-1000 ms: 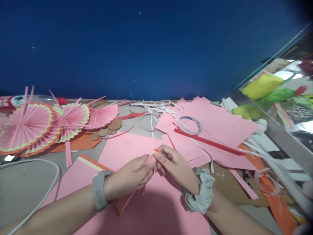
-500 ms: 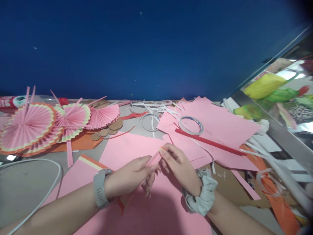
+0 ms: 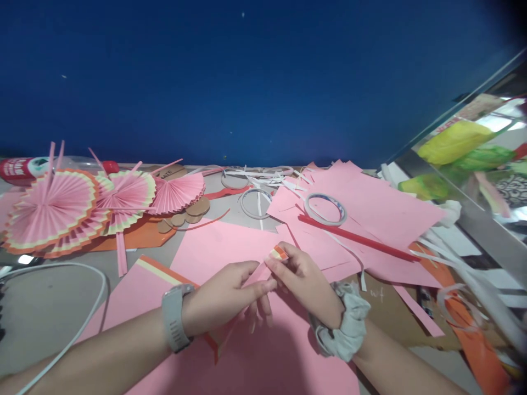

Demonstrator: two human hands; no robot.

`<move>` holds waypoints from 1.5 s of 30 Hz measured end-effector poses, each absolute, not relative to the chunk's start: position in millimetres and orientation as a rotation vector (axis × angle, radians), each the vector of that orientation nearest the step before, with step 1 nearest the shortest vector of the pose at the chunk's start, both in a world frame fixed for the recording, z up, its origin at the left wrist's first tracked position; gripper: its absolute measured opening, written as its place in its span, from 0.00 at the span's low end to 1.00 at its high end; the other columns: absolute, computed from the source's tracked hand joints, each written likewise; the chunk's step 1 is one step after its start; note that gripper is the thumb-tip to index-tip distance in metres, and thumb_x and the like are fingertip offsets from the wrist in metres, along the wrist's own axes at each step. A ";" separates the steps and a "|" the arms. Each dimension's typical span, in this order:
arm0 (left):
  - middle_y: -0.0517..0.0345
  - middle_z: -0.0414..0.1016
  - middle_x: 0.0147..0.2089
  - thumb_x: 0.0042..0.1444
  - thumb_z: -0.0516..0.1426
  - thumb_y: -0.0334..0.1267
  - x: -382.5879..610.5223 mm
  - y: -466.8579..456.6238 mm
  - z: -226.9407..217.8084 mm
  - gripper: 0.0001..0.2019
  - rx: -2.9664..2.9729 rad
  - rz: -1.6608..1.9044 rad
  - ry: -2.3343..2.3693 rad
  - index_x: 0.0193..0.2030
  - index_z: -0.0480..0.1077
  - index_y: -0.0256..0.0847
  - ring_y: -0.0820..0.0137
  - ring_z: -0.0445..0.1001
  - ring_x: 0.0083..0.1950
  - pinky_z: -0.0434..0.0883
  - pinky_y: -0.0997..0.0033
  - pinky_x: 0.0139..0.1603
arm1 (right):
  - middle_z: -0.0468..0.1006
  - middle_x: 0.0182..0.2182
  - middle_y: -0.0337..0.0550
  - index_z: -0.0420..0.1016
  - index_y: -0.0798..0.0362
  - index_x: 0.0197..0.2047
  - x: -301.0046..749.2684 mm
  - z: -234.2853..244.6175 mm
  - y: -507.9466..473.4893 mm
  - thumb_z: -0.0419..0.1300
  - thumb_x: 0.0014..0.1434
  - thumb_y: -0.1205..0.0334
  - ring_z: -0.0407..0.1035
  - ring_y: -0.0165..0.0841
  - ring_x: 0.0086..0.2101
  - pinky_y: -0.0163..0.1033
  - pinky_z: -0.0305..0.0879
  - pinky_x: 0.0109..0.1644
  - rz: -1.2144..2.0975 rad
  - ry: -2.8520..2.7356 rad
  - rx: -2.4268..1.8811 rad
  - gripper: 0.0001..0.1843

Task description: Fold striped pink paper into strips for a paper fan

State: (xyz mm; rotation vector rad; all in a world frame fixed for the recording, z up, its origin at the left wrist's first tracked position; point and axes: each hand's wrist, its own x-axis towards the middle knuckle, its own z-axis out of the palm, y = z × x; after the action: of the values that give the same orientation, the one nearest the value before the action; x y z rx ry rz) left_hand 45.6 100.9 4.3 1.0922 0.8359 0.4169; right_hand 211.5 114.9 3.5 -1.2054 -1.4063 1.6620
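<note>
My left hand (image 3: 224,299), with a grey watch at its wrist, grips a narrow folded strip of pink paper (image 3: 258,273) between thumb and fingers. The thumb and fingertips of my right hand (image 3: 303,280) pinch the strip's far end, where an orange and yellow edge (image 3: 280,252) shows. A grey scrunchie circles the right wrist. Beneath both hands lies a large pink sheet (image 3: 263,362). Partly behind my left wrist is a pink piece with an orange and yellow border (image 3: 158,271); how it joins the strip is hidden by the hand.
Pleated paper fans (image 3: 51,206) stand at the left beside a bottle (image 3: 24,169). Rings of tape (image 3: 325,224) and a red strip (image 3: 358,237) lie on pink sheets (image 3: 370,203) at the right. A white cable (image 3: 101,291) loops near my left arm.
My right fingers have shifted on the strip's end, so its orange and yellow edge now shows more. Both hands stay on the paper. The whole view has moved slightly.
</note>
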 end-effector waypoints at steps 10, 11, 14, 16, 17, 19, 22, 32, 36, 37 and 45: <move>0.57 0.75 0.24 0.62 0.46 0.49 43.1 103.0 -2.1 0.17 1.071 0.428 0.761 0.37 0.64 0.37 0.76 0.69 0.18 0.65 0.78 0.22 | 0.67 0.17 0.31 0.62 0.53 0.32 211.3 2.8 115.5 0.57 0.58 0.58 0.62 0.24 0.18 0.30 0.60 0.23 1.742 -1.434 -1.137 0.09; 0.57 0.75 0.24 0.62 0.46 0.49 42.9 103.5 -1.1 0.16 1.071 0.424 0.758 0.37 0.64 0.37 0.76 0.69 0.18 0.64 0.78 0.21 | 0.66 0.17 0.30 0.61 0.52 0.32 211.5 2.4 115.6 0.57 0.58 0.58 0.61 0.24 0.18 0.29 0.60 0.22 1.726 -1.416 -1.154 0.09; 0.55 0.76 0.28 0.61 0.47 0.47 42.4 105.0 3.2 0.15 1.068 0.409 0.758 0.39 0.64 0.37 0.76 0.70 0.20 0.64 0.79 0.22 | 0.61 0.15 0.28 0.60 0.52 0.30 212.2 2.4 116.5 0.55 0.59 0.55 0.57 0.22 0.16 0.28 0.56 0.20 1.598 -1.353 -1.219 0.12; 0.53 0.77 0.30 0.62 0.47 0.46 42.0 105.5 5.4 0.14 1.070 0.413 0.747 0.40 0.64 0.36 0.76 0.72 0.22 0.65 0.78 0.24 | 0.60 0.14 0.28 0.60 0.53 0.28 212.5 4.2 117.4 0.55 0.59 0.55 0.55 0.22 0.15 0.28 0.55 0.19 1.526 -1.347 -1.235 0.13; 0.53 0.76 0.30 0.62 0.47 0.46 41.9 105.6 5.9 0.14 1.072 0.419 0.740 0.40 0.65 0.36 0.76 0.72 0.22 0.66 0.77 0.26 | 0.61 0.14 0.28 0.61 0.53 0.27 212.4 5.4 117.8 0.56 0.59 0.55 0.55 0.22 0.16 0.28 0.55 0.19 1.535 -1.375 -1.226 0.13; 0.53 0.76 0.30 0.62 0.47 0.46 41.8 105.5 6.1 0.15 1.078 0.421 0.731 0.39 0.66 0.35 0.76 0.72 0.24 0.66 0.77 0.27 | 0.63 0.15 0.31 0.62 0.54 0.26 212.2 7.8 118.5 0.57 0.58 0.56 0.58 0.22 0.17 0.29 0.56 0.21 1.602 -1.473 -1.188 0.14; 0.54 0.76 0.28 0.62 0.46 0.47 42.3 105.5 5.5 0.16 1.065 0.436 0.740 0.39 0.65 0.35 0.75 0.72 0.23 0.65 0.78 0.25 | 0.64 0.15 0.33 0.62 0.55 0.23 212.3 9.2 118.9 0.54 0.60 0.56 0.59 0.23 0.17 0.30 0.56 0.22 1.621 -1.567 -1.150 0.17; 0.60 0.71 0.20 0.62 0.44 0.49 39.7 105.6 5.8 0.18 1.064 0.400 0.765 0.34 0.64 0.36 0.76 0.68 0.20 0.66 0.78 0.24 | 0.59 0.14 0.30 0.61 0.54 0.25 212.2 6.4 116.8 0.53 0.60 0.50 0.53 0.23 0.16 0.31 0.52 0.20 1.528 -1.456 -1.239 0.17; 0.59 0.72 0.22 0.62 0.46 0.48 39.4 106.3 9.7 0.16 1.112 0.335 0.762 0.38 0.64 0.36 0.78 0.65 0.18 0.62 0.81 0.19 | 0.57 0.15 0.28 0.59 0.52 0.27 213.7 1.2 115.9 0.54 0.60 0.51 0.52 0.22 0.16 0.30 0.50 0.20 1.502 -1.331 -1.257 0.16; 0.58 0.72 0.23 0.62 0.46 0.48 39.4 106.5 10.3 0.15 1.122 0.319 0.769 0.39 0.64 0.36 0.77 0.65 0.19 0.61 0.81 0.18 | 0.57 0.15 0.28 0.59 0.52 0.27 214.0 0.3 116.0 0.54 0.60 0.51 0.52 0.22 0.16 0.30 0.50 0.19 1.493 -1.295 -1.265 0.16; 0.71 0.52 0.18 0.60 0.49 0.46 38.5 108.3 7.7 0.14 1.019 0.366 0.721 0.39 0.64 0.37 0.81 0.51 0.17 0.71 0.75 0.25 | 0.59 0.16 0.30 0.61 0.52 0.28 213.0 0.6 115.6 0.54 0.59 0.49 0.53 0.24 0.17 0.32 0.52 0.21 1.334 -1.317 -1.373 0.16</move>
State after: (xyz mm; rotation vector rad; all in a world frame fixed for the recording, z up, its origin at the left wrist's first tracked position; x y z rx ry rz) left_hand 38.5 108.3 7.7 1.0192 0.7210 0.3662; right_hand 213.0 115.6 0.6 -1.3732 -1.3170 1.3343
